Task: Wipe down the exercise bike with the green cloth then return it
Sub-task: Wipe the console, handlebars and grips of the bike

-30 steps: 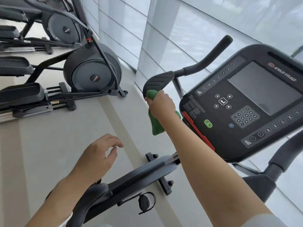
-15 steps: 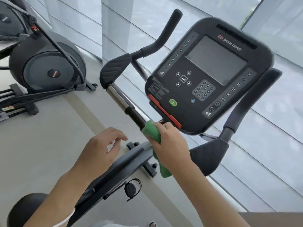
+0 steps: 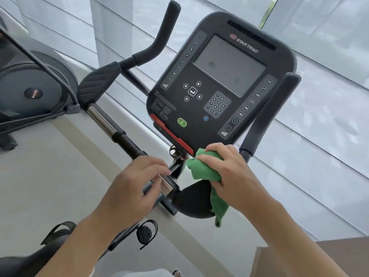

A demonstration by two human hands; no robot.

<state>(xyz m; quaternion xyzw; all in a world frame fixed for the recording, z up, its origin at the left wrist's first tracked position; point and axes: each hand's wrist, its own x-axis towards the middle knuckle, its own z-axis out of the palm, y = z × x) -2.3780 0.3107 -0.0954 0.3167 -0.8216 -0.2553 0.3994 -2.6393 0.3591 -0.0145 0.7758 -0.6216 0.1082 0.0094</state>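
Observation:
The exercise bike's black console (image 3: 219, 86) fills the middle of the view, with handlebars on both sides. My right hand (image 3: 229, 172) grips the bunched green cloth (image 3: 205, 172) just under the console's lower edge, over the right black elbow pad (image 3: 191, 200). A tail of the cloth hangs down past the pad. My left hand (image 3: 135, 186) hovers with relaxed fingers over the chrome section of the right handlebar (image 3: 165, 184); whether it touches the bar is unclear. The left handlebar (image 3: 111, 124) runs up to its own elbow pad (image 3: 97, 80).
An elliptical machine (image 3: 30, 90) stands at the left on the pale floor. Tall windows with blinds (image 3: 319, 96) run behind the bike. The bike's pedal (image 3: 145, 232) and saddle (image 3: 30, 260) show below my arms. A brown surface (image 3: 319, 254) sits at the lower right.
My right hand has slid the cloth down the left handlebar and across to under the console at the right pad. My left hand has moved in over the chrome bar. The view has panned right.

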